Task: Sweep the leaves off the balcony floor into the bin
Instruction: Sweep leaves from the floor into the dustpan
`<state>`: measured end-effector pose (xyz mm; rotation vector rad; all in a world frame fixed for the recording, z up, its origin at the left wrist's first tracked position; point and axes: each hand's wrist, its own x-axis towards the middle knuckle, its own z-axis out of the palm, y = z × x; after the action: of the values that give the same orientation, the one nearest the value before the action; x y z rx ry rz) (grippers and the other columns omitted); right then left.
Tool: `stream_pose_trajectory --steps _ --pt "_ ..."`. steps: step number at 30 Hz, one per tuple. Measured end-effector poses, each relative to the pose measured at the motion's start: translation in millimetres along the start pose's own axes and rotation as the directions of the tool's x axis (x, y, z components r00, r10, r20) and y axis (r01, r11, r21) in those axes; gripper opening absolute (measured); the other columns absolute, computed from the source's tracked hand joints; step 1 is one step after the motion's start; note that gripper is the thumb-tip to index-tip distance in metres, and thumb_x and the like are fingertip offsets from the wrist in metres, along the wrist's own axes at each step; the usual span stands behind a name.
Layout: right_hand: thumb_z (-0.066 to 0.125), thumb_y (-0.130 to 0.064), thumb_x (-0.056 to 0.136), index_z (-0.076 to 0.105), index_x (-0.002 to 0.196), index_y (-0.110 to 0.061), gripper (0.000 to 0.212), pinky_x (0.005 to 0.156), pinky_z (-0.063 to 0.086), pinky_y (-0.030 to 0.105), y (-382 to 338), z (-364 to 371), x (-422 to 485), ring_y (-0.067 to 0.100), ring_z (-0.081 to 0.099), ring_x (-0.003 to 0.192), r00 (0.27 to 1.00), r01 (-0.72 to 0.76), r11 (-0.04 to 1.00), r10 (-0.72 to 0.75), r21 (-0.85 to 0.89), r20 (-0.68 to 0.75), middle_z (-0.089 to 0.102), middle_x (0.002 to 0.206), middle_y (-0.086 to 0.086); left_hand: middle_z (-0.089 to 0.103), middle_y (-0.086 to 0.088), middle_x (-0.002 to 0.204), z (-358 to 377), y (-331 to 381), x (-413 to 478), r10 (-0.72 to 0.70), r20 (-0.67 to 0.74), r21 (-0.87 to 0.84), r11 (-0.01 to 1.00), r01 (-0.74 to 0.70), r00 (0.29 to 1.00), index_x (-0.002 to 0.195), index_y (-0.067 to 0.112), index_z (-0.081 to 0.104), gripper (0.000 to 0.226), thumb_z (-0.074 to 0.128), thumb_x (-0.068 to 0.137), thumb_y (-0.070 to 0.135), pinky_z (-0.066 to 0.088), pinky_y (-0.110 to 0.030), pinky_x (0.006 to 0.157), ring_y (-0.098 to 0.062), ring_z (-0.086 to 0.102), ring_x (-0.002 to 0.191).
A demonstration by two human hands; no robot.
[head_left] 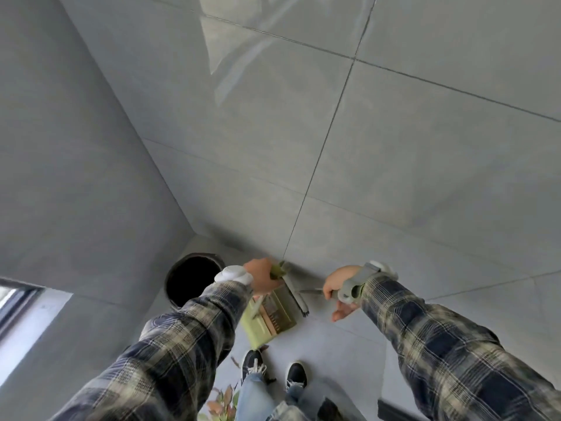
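The person stands bent over the corner of the balcony floor (425, 177), both plaid-sleeved arms reaching forward and down so the tools meet just ahead of the dark shoes (253, 364). The left hand (258, 276) is closed around the olive-green handle (277, 270) of the dustpan (267, 322), knuckles up and wrist straight. That seems meant to hold the pan steady, right next to the bin (197, 255) for a short trip to tip it. The bin sits by the wall (76, 177) just left of that hand, its round mouth dark and uncovered; the pan is beside it, not over it. The right hand (335, 291) curls its upper fingers round the thin grey stick of the brush (296, 294), while a lower finger and the thumb hang looser beneath. The pale brush head lies along the pan's far edge, seemingly touching it, which suits drawing debris inward. Brownish matter shows inside the pan, though whether it is leaves is too blurred to say. A few leaves (235, 360) lie loose on the tiles by the left shoe, near a red-green plant (223, 399) at the bottom edge, so I judge the sweeping is not finished.
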<state>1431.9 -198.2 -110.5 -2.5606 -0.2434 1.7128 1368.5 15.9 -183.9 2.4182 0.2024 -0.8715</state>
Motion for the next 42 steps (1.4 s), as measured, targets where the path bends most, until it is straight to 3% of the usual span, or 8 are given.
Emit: stream_pose_trajectory --steps 3,6,13,17,24,28,33,42 --pt "0.071 -0.031 0.092 0.063 0.106 -0.018 0.021 0.086 0.057 0.029 -15 3 -7 0.020 0.065 0.090 0.999 0.031 0.999 -0.030 -0.027 0.027 0.070 0.111 0.006 0.070 0.006 0.086 5 -5 -24 -0.051 -0.056 -0.023 0.999 0.049 0.997 0.085 0.025 0.063 0.027 0.058 0.085 0.052 0.059 -0.035 0.078 -0.017 0.069 0.077" --pt "0.058 -0.006 0.094 0.060 0.084 -0.003 0.011 0.048 0.052 0.022 -20 13 1 0.018 0.059 0.049 0.998 -0.053 0.992 0.050 0.118 0.022 0.068 0.077 0.013 0.070 0.006 0.093 15 -5 -50 -0.126 -0.140 -0.110 0.988 0.111 0.982 0.086 0.028 0.064 0.016 0.062 0.088 0.044 0.058 -0.033 0.080 -0.018 0.068 0.083" --pt "0.058 -0.010 0.084 0.065 0.092 -0.002 0.013 0.055 0.051 0.023 16 67 18 0.018 0.063 0.045 0.999 0.020 0.985 -0.025 0.171 0.029 0.068 0.054 0.009 0.066 0.002 0.071 88 20 -130 -0.450 -0.273 -0.407 0.855 0.322 0.851 0.074 0.023 0.062 0.017 0.064 0.080 0.039 0.057 -0.028 0.058 -0.019 0.065 0.064" --pt "0.054 -0.004 0.091 0.064 0.070 -0.006 0.023 0.050 0.053 0.021 22 99 -13 0.016 0.058 0.039 0.993 0.118 0.992 -0.119 0.036 0.018 0.066 0.053 0.010 0.066 0.003 0.068 135 42 -177 -0.582 -0.307 -0.519 0.766 0.380 0.753 0.071 0.026 0.060 0.011 0.063 0.078 0.034 0.048 -0.026 0.058 -0.021 0.066 0.069" --pt "0.057 -0.008 0.089 0.065 0.074 -0.005 0.017 0.048 0.051 0.023 29 171 -28 0.016 0.057 0.035 0.984 0.169 0.985 -0.167 -0.045 0.055 0.064 0.048 0.010 0.069 0.002 0.074 231 57 -244 -0.699 -0.337 -0.640 0.661 0.390 0.631 0.080 0.021 0.066 0.011 0.062 0.086 0.029 0.054 -0.028 0.061 -0.015 0.064 0.067" --pt "0.059 -0.010 0.089 0.063 0.071 -0.009 0.019 0.071 0.061 0.031 34 223 -39 0.015 0.066 0.055 0.966 0.235 0.971 -0.227 -0.051 0.126 0.068 0.057 0.006 0.068 0.004 0.075 293 59 -291 -0.789 -0.324 -0.749 0.551 0.368 0.522 0.080 0.021 0.066 0.009 0.066 0.086 0.028 0.058 -0.032 0.068 -0.014 0.066 0.069" --pt "0.058 -0.007 0.090 0.062 0.073 -0.004 0.018 0.050 0.051 0.024 55 288 -59 0.019 0.058 0.041 0.973 0.199 0.974 -0.183 -0.106 0.143 0.061 0.048 0.010 0.069 0.004 0.072 365 63 -346 -0.870 -0.275 -0.828 0.431 0.358 0.410 0.078 0.022 0.067 0.011 0.066 0.085 0.030 0.061 -0.035 0.064 -0.014 0.067 0.064" --pt "0.061 -0.003 0.084 0.058 0.096 0.002 0.013 0.047 0.046 0.026 134 384 -95 0.021 0.053 0.037 0.965 0.258 0.932 -0.236 -0.256 0.112 0.059 0.070 0.017 0.069 0.002 0.069 476 95 -401 -0.884 -0.244 -0.861 0.387 0.331 0.400 0.076 0.022 0.067 0.010 0.063 0.077 0.031 0.061 -0.033 0.063 -0.015 0.067 0.064"
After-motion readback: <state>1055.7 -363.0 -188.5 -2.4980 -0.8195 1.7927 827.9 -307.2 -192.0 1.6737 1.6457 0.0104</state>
